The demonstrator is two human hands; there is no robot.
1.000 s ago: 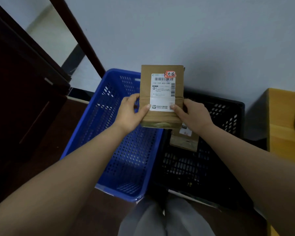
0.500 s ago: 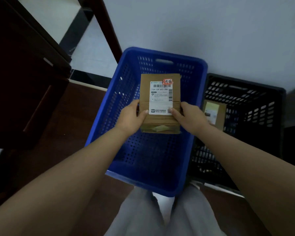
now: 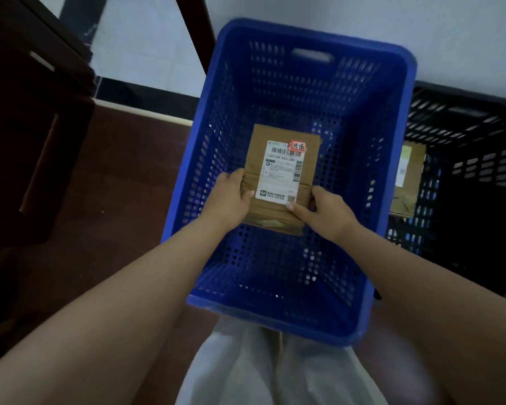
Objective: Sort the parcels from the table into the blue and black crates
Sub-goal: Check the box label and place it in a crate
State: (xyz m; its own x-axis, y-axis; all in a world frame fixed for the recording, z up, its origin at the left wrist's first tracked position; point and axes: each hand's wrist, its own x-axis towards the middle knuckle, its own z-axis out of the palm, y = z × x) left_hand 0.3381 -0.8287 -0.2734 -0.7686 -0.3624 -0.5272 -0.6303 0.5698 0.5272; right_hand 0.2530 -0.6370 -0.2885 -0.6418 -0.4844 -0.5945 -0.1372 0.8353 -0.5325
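— Well, starting with the crates?
— Blue crate [image 3: 298,83] on the floor, directly below; apart from the held parcel, only perforated bottom visible. Black crate [image 3: 465,135] touching its right side, already holding one brown parcel [image 3: 406,182] against the near wall.
— And the parcel in hand?
— Labelled cardboard parcel [image 3: 281,176] lowered inside the blue crate, label up, not yet released. Cannot tell whether touching the bottom.
— Hands?
— Left hand [image 3: 231,197] and right hand [image 3: 327,211] clamped on opposite sides of its near end, thumbs on top.
— Progress?
— Judged early: one sorted, one being placed. Bench out of view; remaining count unknown.
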